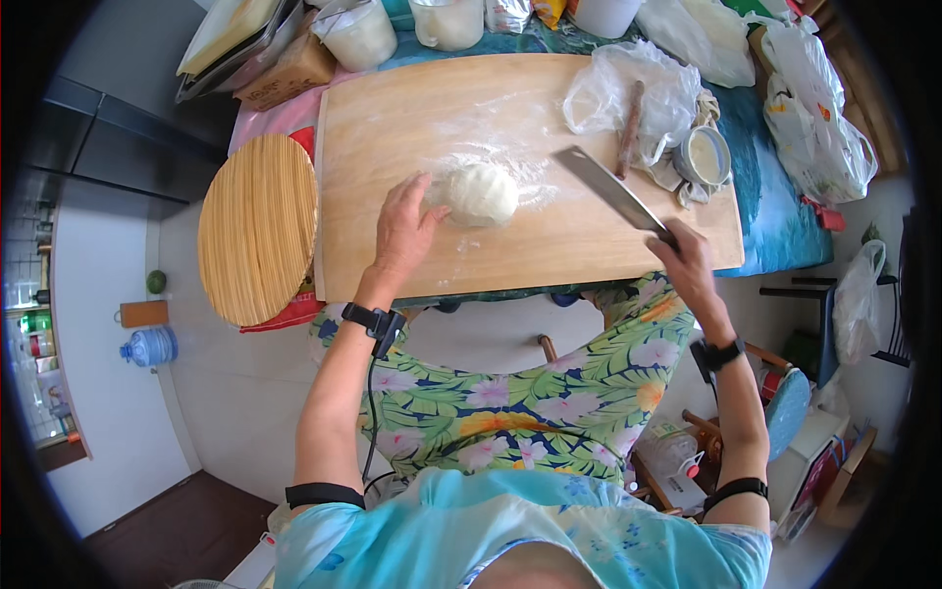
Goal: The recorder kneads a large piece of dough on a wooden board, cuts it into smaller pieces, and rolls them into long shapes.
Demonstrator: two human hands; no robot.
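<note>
A smooth lump of white dough (482, 195) rests on a floured wooden board (397, 250), with loose flour scattered around it. My left hand (406, 224) is at the dough's left side, fingers apart and grasping nothing; whether the fingertips touch it I cannot tell. In my right hand (684, 258) is the handle of a cleaver (614, 188). Its broad metal blade points up and left, over the board to the right of the dough.
A wooden rolling pin (630, 132) lies beside a clear plastic bag (600, 92) at the board's right. Near it, a small bowl (703, 156) sits on a cloth. A round slatted tray (257, 228) adjoins the left edge. White tubs (357, 37) line the back.
</note>
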